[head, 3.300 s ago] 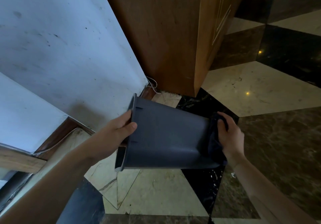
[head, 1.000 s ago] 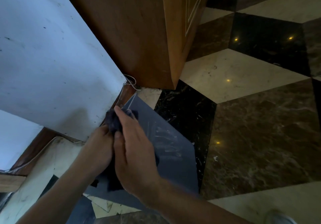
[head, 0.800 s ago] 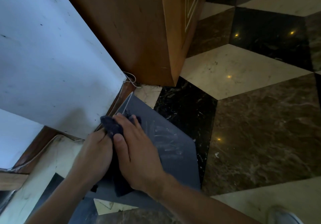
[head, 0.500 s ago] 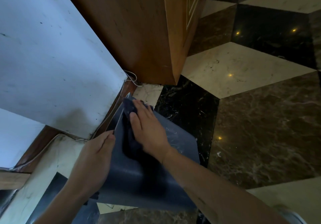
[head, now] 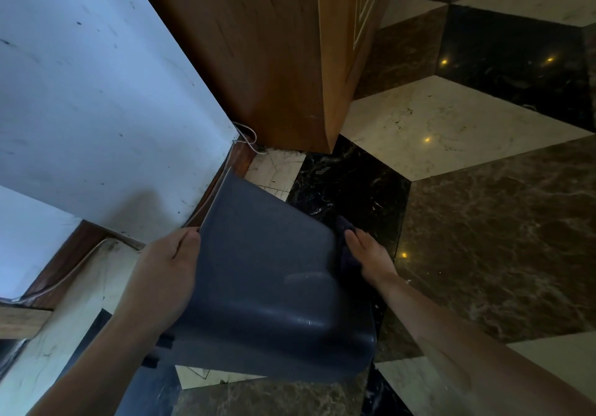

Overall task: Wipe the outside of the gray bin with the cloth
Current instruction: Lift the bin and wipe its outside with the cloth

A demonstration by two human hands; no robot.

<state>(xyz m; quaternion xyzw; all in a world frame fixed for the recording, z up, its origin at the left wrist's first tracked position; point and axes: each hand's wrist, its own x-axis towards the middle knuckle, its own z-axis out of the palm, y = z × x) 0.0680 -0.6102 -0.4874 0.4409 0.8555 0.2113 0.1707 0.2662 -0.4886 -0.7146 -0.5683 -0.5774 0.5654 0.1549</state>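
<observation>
The gray bin (head: 264, 280) is tilted in front of me, its broad outer side facing up, held above the floor. My left hand (head: 164, 273) grips its left edge, fingers wrapped round the side. My right hand (head: 367, 254) lies flat against the bin's right side, pressing a dark cloth (head: 346, 248) onto it. Only part of the cloth shows, under and above my fingers. A damp sheen marks the bin's lower face.
A white wall (head: 96, 109) with a brown skirting runs along the left. A wooden cabinet (head: 274, 54) stands behind the bin, with a thin white cable (head: 246, 135) at its foot. Patterned marble floor (head: 483, 222) spreads to the right.
My right hand has slid the cloth from the bin's upper left corner across to its right side. My left hand stays on the left edge. The bin has turned a little.
</observation>
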